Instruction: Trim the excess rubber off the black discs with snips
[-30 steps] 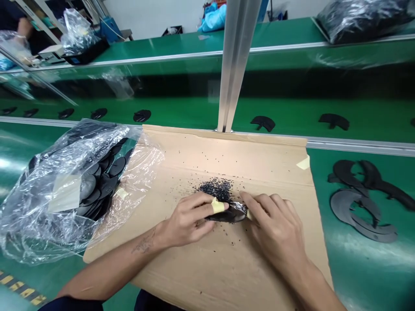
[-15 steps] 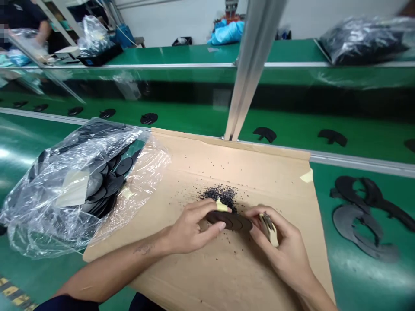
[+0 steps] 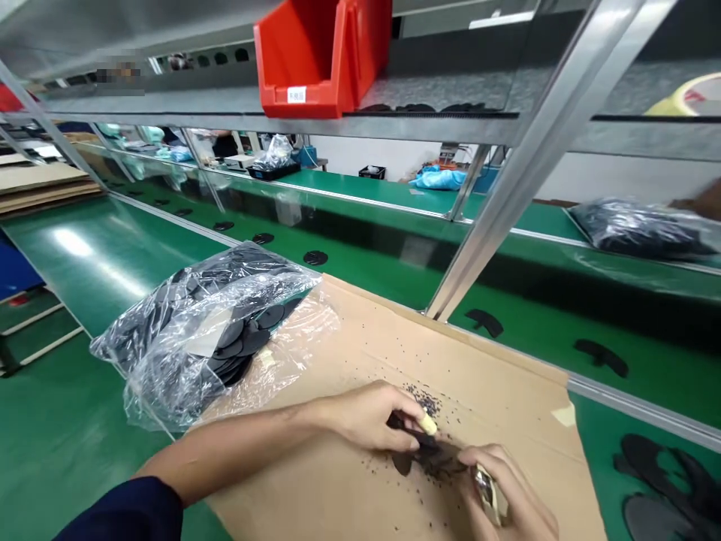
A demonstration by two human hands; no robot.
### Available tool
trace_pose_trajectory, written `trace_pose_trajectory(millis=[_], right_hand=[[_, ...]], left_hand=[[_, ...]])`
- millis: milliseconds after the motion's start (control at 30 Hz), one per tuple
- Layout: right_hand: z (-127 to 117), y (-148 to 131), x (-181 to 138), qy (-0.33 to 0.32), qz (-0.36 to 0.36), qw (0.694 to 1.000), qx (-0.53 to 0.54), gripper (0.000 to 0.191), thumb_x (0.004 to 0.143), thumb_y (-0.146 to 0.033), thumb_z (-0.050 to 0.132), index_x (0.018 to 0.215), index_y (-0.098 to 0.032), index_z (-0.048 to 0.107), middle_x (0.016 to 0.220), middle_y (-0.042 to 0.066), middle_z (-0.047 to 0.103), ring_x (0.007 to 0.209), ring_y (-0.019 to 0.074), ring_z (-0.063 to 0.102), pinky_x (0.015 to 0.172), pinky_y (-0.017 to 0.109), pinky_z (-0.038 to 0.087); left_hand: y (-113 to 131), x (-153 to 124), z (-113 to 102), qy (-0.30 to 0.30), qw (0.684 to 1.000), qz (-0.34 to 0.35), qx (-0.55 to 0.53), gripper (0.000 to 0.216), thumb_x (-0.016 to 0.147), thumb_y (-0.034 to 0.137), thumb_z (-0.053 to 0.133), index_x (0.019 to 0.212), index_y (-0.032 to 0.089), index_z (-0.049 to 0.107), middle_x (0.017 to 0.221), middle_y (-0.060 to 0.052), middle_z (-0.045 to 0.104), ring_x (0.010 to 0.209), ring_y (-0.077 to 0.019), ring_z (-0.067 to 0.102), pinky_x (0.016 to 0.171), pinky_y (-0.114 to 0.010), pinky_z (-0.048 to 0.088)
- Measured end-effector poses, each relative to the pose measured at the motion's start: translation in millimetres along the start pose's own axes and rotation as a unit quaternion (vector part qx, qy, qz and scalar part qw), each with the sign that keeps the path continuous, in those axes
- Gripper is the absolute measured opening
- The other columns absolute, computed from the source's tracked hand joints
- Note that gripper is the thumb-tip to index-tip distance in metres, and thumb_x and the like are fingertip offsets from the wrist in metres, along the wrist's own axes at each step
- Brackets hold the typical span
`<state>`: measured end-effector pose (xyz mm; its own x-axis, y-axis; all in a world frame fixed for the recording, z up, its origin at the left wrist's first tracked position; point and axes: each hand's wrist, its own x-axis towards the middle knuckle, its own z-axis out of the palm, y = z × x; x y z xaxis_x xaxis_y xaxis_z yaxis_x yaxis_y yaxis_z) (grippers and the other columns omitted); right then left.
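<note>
Over the brown cardboard sheet (image 3: pixel 315 488), my left hand (image 3: pixel 383 421) is closed around a flat black part (image 3: pixel 431 454) with rounded edges, partly blurred. Yellow tape wraps one of its fingertips. My right hand (image 3: pixel 507 488) curls around a small metal tool (image 3: pixel 487 488) with yellowish tape on it; its working end is hidden. The right fingertips are close to the part's right edge, and I cannot tell if they touch it. Small black crumbs (image 3: pixel 425 402) lie scattered on the cardboard behind and below the hands.
At left, a clear plastic bag (image 3: pixel 185 361) holds many black discs (image 3: pixel 242 342). Black curved pieces (image 3: pixel 665 481) lie at right. More parts (image 3: pixel 315 258) sit along the green belt behind. A slanted metal post (image 3: pixel 490 233) and a shelf with a red bin (image 3: pixel 321 60) stand ahead.
My view has tilted up and swung left, bringing the shelf and red bin in. The black part has turned in my left hand and now slopes down. Both hands keep their hold.
</note>
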<state>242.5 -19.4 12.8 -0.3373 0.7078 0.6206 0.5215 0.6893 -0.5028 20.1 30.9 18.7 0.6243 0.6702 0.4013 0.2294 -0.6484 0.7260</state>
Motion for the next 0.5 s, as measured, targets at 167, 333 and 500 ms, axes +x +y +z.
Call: trace_pose_trajectory(millis=[167, 333, 500], right_hand=[[3.5, 3.6, -2.8, 0.026, -0.028, 0.996, -0.075, 0.020, 0.090, -0.012, 0.059, 0.108, -0.021, 0.059, 0.082, 0.005, 0.063, 0.070, 0.0182, 0.057, 0.062, 0.030, 0.046], [8.5, 4.5, -16.0, 0.016, 0.032, 0.989, -0.145, 0.024, 0.084, -0.006, 0.057, 0.104, -0.018, 0.061, 0.084, 0.006, 0.061, 0.078, 0.0201, 0.053, 0.066, 0.032, 0.041], [6.3, 0.6, -26.8, -0.040, 0.078, 0.979, -0.185, 0.021, 0.080, -0.007, 0.060, 0.097, -0.020, 0.061, 0.084, 0.003, 0.056, 0.080, 0.0187, 0.047, 0.070, 0.031, 0.038]], left_hand=[[-11.5, 22.4, -51.1, -0.011, 0.996, -0.007, 0.090, 0.014, 0.088, 0.013, 0.064, 0.097, 0.020, 0.072, 0.097, -0.003, 0.075, 0.095, -0.0206, 0.070, 0.094, -0.038, 0.056], [-60.6, 76.8, -106.5, 0.086, 0.961, -0.133, 0.225, 0.014, 0.084, 0.017, 0.065, 0.095, 0.017, 0.074, 0.102, -0.007, 0.075, 0.101, -0.0230, 0.068, 0.097, -0.039, 0.052], [-123.0, 121.9, -120.9, 0.096, 0.934, -0.222, 0.264, 0.015, 0.091, 0.021, 0.062, 0.098, 0.010, 0.070, 0.100, -0.010, 0.072, 0.094, -0.0239, 0.069, 0.092, -0.043, 0.055]])
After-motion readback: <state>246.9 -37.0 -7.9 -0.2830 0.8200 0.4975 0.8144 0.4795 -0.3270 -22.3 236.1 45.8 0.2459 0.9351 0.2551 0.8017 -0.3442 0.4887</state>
